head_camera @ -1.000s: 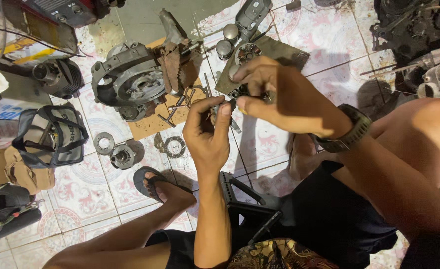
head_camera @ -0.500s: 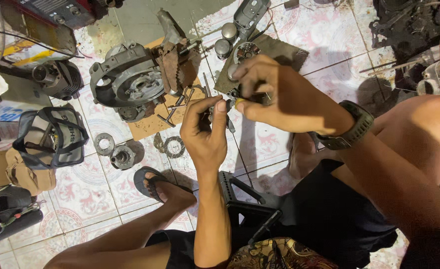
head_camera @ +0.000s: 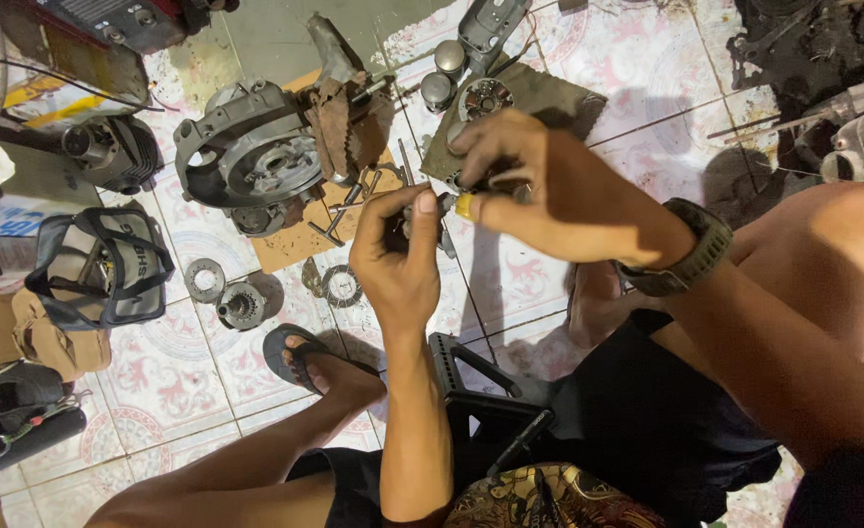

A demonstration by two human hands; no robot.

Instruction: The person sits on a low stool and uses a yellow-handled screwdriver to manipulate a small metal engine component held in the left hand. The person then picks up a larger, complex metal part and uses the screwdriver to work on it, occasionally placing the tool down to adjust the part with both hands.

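Both hands pinched one small metal part (head_camera: 444, 207) between them, held in the air above the tiled floor (head_camera: 207, 376), just near of the engine pieces. Left hand (head_camera: 400, 262) gripped it from below, thumb and fingertips closed on the lower end. Right hand (head_camera: 540, 196) clamped it from the right, fingers curled over the top; a yellowish bit showed at the grip, too small to tell what it was. What the part was, could not tell either, mostly hidden by fingers.

Change since half a second earlier: hardly any. Hands sat in the same spot, right-hand fingers shifted slightly over the part, left thumb rose a touch. Judgement: fine fiddling work on the part was ongoing, fitting or turning, nothing released or set down.

Outward: right wrist carried a dark watch (head_camera: 681, 256). Far left of the hands lay a grey engine casing (head_camera: 251, 156) on a cardboard sheet (head_camera: 285, 244), with a T-handle tool (head_camera: 329, 227) beside it. Far of the hands stood two small metal cylinders (head_camera: 444, 73) and a round geared piece (head_camera: 483, 98). Left on the floor, a few ring-shaped parts (head_camera: 204, 279) and a black bag (head_camera: 100, 264). Near, a foot in a sandal (head_camera: 300, 360), and a black low stool (head_camera: 471, 386) under the person.
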